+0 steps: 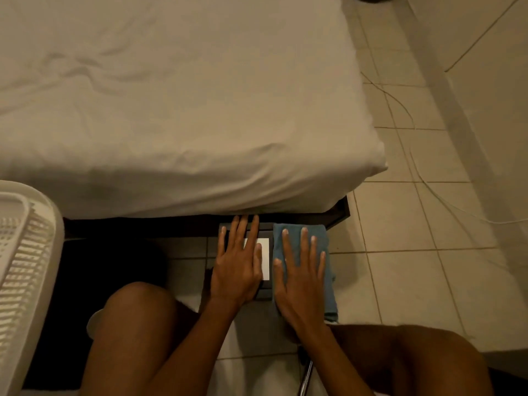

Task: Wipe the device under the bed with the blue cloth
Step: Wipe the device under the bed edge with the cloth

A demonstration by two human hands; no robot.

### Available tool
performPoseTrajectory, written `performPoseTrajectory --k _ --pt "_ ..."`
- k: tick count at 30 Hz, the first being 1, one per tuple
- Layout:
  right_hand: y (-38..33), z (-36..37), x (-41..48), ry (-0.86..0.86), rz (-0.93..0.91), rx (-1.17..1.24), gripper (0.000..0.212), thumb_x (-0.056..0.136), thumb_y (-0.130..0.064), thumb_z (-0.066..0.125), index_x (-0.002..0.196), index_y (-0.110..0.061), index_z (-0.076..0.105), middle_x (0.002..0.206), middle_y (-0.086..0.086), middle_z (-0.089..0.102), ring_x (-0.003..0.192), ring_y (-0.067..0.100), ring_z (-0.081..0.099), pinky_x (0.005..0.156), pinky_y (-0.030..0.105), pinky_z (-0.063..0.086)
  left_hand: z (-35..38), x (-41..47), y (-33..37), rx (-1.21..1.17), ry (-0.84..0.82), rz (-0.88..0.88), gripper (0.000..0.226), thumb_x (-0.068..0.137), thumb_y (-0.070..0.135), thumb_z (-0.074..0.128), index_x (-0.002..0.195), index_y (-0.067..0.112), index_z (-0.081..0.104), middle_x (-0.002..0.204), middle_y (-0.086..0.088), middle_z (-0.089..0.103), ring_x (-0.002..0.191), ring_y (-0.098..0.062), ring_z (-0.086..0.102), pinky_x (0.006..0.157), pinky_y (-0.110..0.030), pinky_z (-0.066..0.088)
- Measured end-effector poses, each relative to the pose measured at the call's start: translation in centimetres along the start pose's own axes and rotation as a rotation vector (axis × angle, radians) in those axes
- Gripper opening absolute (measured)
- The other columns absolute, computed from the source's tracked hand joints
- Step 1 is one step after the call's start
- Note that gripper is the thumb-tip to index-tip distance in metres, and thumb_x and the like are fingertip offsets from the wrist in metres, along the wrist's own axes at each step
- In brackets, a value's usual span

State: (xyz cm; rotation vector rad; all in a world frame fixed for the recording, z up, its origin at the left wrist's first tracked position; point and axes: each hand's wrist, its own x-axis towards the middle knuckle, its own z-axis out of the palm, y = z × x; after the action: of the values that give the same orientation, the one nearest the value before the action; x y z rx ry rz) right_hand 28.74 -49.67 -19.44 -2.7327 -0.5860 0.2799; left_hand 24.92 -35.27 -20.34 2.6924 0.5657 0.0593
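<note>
A bed under a rumpled white sheet [177, 104] stands on pale beige floor tiles [405, 275]; a white slatted plastic basket [25, 270] sits left, in dim warm light.

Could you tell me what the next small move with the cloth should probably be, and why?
Probably slide the right hand, flat on the blue cloth, leftward across the dark device. The cloth covers only its right side, and the left hand already braces the rest and must give way.

left hand [237, 270] flat on dark device [264, 292] | right hand [300, 281] flat, pressing blue cloth [323, 252] on device | at bed [171, 110] edge
</note>
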Motion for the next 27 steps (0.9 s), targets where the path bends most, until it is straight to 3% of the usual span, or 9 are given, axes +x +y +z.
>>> performPoseTrajectory --k 6,11,16,21,27 --pt "0.5 -1.2 4.4 -0.036 -0.033 -0.006 0.061 0.1 -0.056 0.01 0.157 -0.039 -0.005 0.168 0.001 -0.011 0.154 0.021 -0.015 0.124 0.053 0.0 0.1 -0.2 0.1 0.027 0.012 0.003 0.058 0.103 0.037 0.023 0.157 0.023 0.006 0.164 -0.005 0.014 0.153 -0.016 0.001 0.124 -0.044 0.005" --pt "0.1 -0.5 -0.3 -0.032 -0.046 -0.004 0.061 0.102 -0.051 0.018 0.158 -0.037 -0.003 0.167 0.0 -0.012 0.154 0.021 -0.014 0.124 0.052 -0.001 0.1 0.0 0.0 0.005 0.003 -0.004 0.059 0.103 0.039 0.019 0.157 0.024 0.003 0.165 -0.004 0.011 0.153 -0.016 -0.002 0.124 -0.044 0.002" --pt "0.1 -1.0 3.4 -0.028 -0.048 0.016 0.059 0.102 -0.052 0.013 0.157 -0.039 -0.004 0.167 -0.001 -0.012 0.153 0.02 -0.016 0.124 0.052 -0.002 0.2 -0.2 0.0 0.013 0.018 0.004 0.058 0.103 0.037 0.021 0.157 0.024 0.004 0.165 -0.004 0.012 0.153 -0.015 0.0 0.124 -0.044 0.005" --pt "-0.5 0.0 0.2 0.004 -0.02 -0.005 0.061 0.104 -0.046 0.023 0.158 -0.035 -0.003 0.168 0.0 -0.011 0.154 0.021 -0.013 0.124 0.05 -0.004 0.1 -0.1 -0.1 0.006 0.013 0.007 0.057 0.103 0.037 0.018 0.157 0.023 0.005 0.165 -0.004 0.011 0.153 -0.015 0.0 0.124 -0.046 0.008" --pt "-0.2 -0.5 3.0 0.001 -0.021 0.025 0.059 0.103 -0.048 0.016 0.158 -0.038 -0.002 0.167 -0.002 -0.011 0.154 0.019 -0.014 0.124 0.05 -0.005 0.1 -0.1 0.0 -0.005 0.015 0.006 0.057 0.103 0.037 0.019 0.157 0.025 0.004 0.165 -0.003 0.009 0.153 -0.014 -0.003 0.125 -0.044 0.005"
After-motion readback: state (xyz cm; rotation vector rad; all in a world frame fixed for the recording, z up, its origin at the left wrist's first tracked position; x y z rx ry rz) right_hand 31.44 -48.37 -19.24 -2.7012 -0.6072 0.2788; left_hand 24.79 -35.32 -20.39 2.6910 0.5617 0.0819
